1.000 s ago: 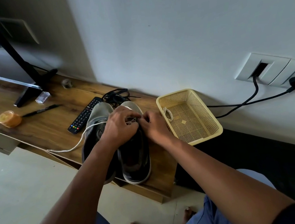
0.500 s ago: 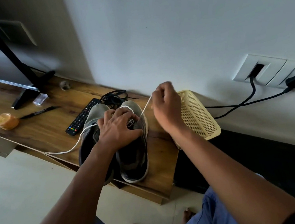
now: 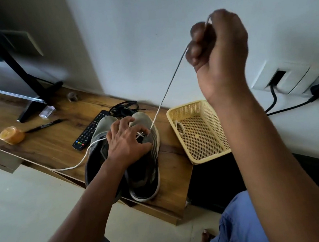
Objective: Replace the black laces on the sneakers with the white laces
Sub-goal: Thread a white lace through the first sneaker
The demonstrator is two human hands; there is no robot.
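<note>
Two grey sneakers stand side by side on the wooden shelf (image 3: 38, 142), the right sneaker (image 3: 147, 162) nearer the basket, the left sneaker (image 3: 96, 164) partly under my arm. My left hand (image 3: 126, 142) presses down on the right sneaker's tongue, fingers spread. A white lace (image 3: 167, 92) is crossed once through the lowest eyelets; my right hand (image 3: 217, 46) is shut on one end and holds it taut, high in front of the wall. The lace's other end (image 3: 76, 164) trails left across the shelf edge. A pile of black laces (image 3: 125, 107) lies behind the sneakers.
A yellow mesh basket (image 3: 191, 107) with another white lace (image 3: 180, 127) in it sits to the right of the sneakers. A remote (image 3: 90, 130), a pen (image 3: 44, 126), an orange tub (image 3: 12, 135) and a TV stand foot (image 3: 32, 107) are on the left. Wall sockets with cables (image 3: 292, 105) lie to the right.
My right hand left the eyelets and rose up and to the right, pulling the white lace through until taut. My left hand stayed on the sneaker.
</note>
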